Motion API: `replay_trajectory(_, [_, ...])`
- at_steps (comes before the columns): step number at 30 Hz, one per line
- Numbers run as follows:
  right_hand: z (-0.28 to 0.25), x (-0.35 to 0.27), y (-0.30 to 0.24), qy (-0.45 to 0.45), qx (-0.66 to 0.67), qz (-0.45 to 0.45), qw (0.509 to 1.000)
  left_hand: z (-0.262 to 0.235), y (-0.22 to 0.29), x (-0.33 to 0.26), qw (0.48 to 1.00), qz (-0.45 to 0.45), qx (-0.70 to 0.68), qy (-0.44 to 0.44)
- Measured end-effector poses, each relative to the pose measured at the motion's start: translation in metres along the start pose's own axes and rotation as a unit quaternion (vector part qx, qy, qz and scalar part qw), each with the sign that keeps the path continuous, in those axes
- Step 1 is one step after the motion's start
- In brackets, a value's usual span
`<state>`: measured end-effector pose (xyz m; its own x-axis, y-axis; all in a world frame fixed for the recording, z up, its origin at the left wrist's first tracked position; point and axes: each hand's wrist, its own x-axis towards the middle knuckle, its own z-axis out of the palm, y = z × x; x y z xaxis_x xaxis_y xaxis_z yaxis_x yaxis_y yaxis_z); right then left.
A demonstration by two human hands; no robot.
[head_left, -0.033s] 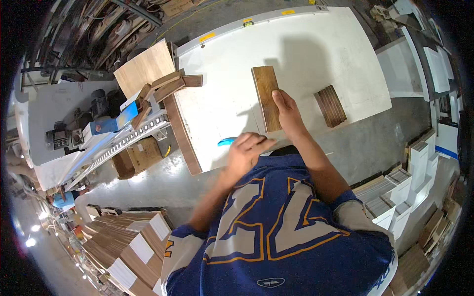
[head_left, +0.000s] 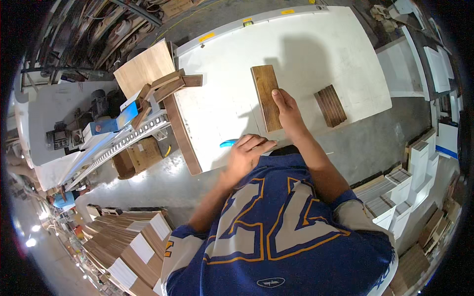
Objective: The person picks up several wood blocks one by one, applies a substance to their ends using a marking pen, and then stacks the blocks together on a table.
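My right hand point(head_left: 288, 109) grips a flat brown wooden board point(head_left: 267, 98) along its right edge, thumb on the upper face. The board is raised over a white tabletop point(head_left: 222, 74) and stands nearly upright in the view. Close to the table's near edge, my left hand point(head_left: 247, 154) is closed with its fingers curled. A small bright blue object point(head_left: 228, 143) sticks out at its left side; the rest is hidden by the hand, so its kind is unclear. To the right lies a group of dark brown wood strips point(head_left: 331, 106), side by side on the table.
A long level point(head_left: 247, 22) lies along the far edge. Short wood pieces point(head_left: 170, 86) and a pale plywood panel point(head_left: 145, 69) sit at the left corner, beside a brown plank point(head_left: 181, 135). Stacked panels point(head_left: 131, 246) stand behind left; white boards point(head_left: 390, 197) are at the right.
My left hand has shifted very slightly, with the blue object moving along. The board's top end has risen a touch in my right hand.
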<state>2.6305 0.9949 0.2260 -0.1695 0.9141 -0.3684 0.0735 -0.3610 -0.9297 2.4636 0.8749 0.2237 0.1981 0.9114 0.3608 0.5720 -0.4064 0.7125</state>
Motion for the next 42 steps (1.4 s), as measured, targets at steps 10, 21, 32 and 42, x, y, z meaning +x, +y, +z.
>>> replay_trajectory(10, [0.002,0.005,0.020,-0.016,-0.050,-0.050,0.997,0.008,-0.001,0.019,0.992,-0.097,0.033,0.070])
replay_trajectory(21, [-0.025,-0.020,0.015,-0.138,-0.150,-0.104,0.973,-0.025,-0.054,0.097,0.964,-0.190,0.092,0.161])
replay_trajectory(32, [-0.199,0.051,0.108,0.153,-0.073,0.044,0.984,0.023,-0.106,-0.010,0.889,-0.394,-0.153,0.176])
replay_trajectory(42, [-0.322,0.071,0.131,0.147,-0.105,0.003,0.984,0.047,-0.096,-0.045,0.858,-0.441,-0.171,0.198])
